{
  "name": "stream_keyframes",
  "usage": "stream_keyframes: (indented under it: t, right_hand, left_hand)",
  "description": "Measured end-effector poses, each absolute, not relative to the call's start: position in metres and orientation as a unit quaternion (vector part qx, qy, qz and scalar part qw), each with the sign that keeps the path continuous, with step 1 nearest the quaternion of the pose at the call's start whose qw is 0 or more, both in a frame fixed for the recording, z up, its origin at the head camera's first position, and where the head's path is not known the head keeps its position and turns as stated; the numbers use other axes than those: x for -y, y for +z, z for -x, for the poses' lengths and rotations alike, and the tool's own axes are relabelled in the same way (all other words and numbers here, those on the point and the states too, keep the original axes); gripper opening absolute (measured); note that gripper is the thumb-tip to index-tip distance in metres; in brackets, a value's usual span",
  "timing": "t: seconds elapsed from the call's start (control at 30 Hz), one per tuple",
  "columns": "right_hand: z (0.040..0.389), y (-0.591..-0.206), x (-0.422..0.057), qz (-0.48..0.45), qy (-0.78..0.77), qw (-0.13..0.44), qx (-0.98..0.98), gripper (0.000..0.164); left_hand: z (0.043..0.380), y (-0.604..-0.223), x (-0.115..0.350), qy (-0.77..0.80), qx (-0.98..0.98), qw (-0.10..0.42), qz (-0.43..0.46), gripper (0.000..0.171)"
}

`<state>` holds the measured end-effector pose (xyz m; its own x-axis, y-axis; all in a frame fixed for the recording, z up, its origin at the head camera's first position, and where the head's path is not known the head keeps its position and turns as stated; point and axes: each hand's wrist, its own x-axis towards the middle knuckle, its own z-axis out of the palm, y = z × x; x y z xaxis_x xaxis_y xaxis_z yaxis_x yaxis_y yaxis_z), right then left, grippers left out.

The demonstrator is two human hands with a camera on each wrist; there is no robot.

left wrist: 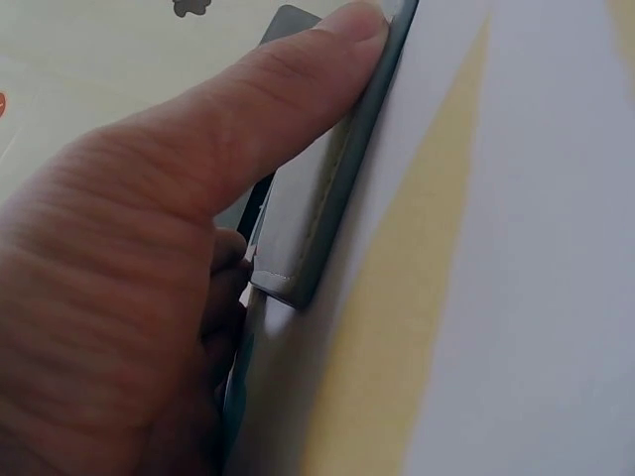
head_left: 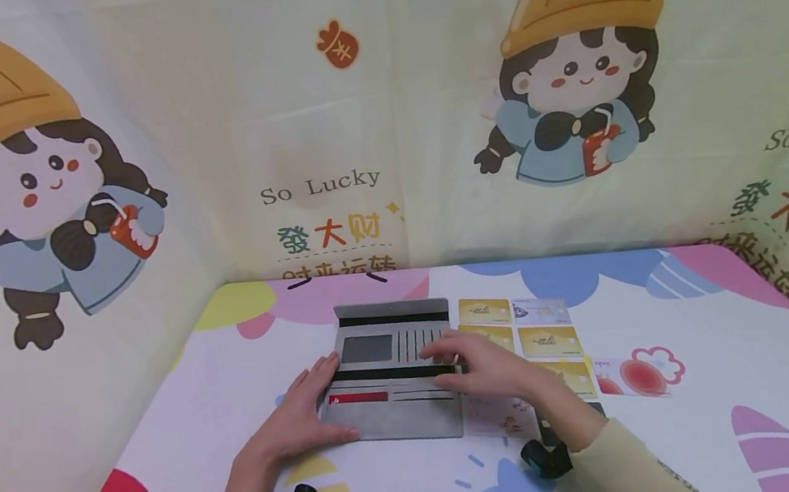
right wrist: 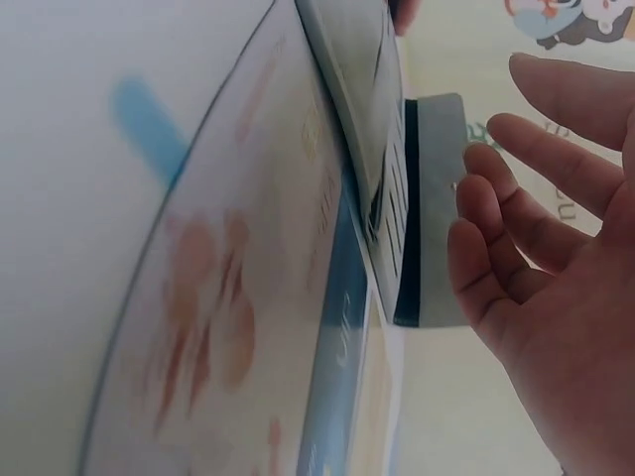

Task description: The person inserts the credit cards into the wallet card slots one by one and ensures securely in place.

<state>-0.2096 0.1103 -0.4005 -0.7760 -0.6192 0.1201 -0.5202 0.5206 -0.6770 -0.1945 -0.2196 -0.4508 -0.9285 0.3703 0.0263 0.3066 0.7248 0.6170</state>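
Note:
A grey long wallet [head_left: 404,423] lies spread open, with card slots and a dark window panel on its far half. A red card strip [head_left: 359,398] shows in a slot of the near half. My left hand [head_left: 290,416] holds the wallet's left side, its thumb [left wrist: 288,84] pressed on the near edge. Over the right part of the wallet hovers my right hand [head_left: 483,364], fingers loosely bent; the right wrist view shows nothing between those fingers [right wrist: 541,149]. Beside the wallet lies a pale card with a flower print [head_left: 502,417], close under the right wrist.
Right of the wallet, several cards lie in columns, among them a gold card [head_left: 483,312], a silver VIP card [head_left: 540,311] and a card with red circles [head_left: 633,378]. A dark card [head_left: 594,411] is partly hidden by the right forearm. Printed cloth walls stand behind the table [head_left: 694,439].

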Motion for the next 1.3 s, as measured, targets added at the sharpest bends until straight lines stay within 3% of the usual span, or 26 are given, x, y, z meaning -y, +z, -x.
stream_keyframes:
  t: [1.3]
  right_hand:
    - [0.197,-0.392,-0.171,0.285,-0.394,0.008,-0.874,0.048]
  left_hand:
    - [0.194,-0.449,0.219,0.319,-0.928,0.05,-0.186,0.116]
